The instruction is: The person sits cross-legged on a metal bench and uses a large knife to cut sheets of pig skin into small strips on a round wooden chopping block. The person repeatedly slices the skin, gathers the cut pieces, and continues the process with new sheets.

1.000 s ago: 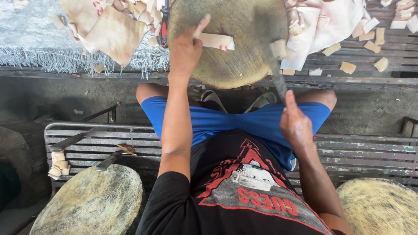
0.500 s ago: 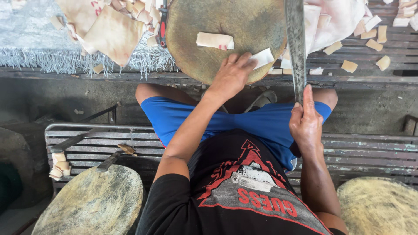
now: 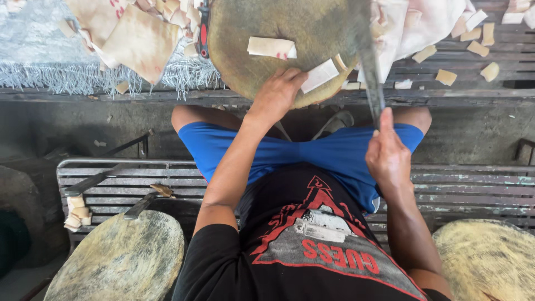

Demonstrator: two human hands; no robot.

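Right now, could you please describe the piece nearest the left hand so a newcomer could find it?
Start at the round chopping block ahead of the seated person. At its near edge, beside the left hand, lies a pale rectangular piece, tilted; the other piece lies farther up.

Far left there's a grey fringed mat [image 3: 39, 67] with a heap of big tan sheets [image 3: 142, 42] piled on it. Far right, small tan cut bits [image 3: 446, 76] lie scattered over the slatted counter [image 3: 501, 61]. Near left sits a worn round wooden block [image 3: 120, 262] with a small stack of pieces [image 3: 75, 212] beside it, on what looks like a metal bench [image 3: 111, 178]. Another round block [image 3: 490, 259] sits near right.
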